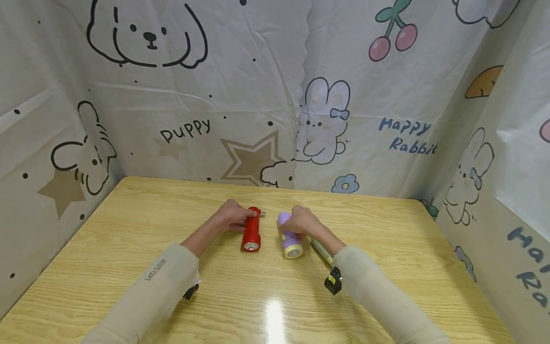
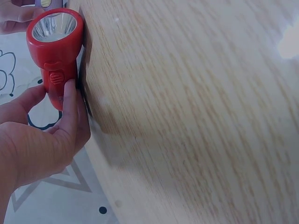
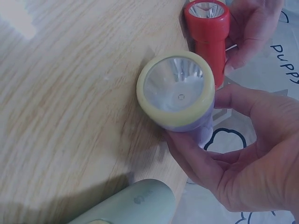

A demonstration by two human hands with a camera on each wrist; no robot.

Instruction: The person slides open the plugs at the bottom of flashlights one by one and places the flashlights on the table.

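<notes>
My left hand grips a red flashlight by its body, thumb and fingers on either side. Its reflector faces me, and two metal prongs stick out near its far end. In the left wrist view, a ridged switch shows on the red flashlight. To the right, my right hand holds a purple flashlight with a pale yellow rim. That flashlight's lens also points toward me; its rear is partly covered by the fingers. The two flashlights lie side by side, a small gap between them.
A pale green rounded object lies on the wooden table right of the purple flashlight, partly hidden under my right forearm. Cartoon-printed cloth hangs behind the table and along both sides. Each wrist carries a small black device.
</notes>
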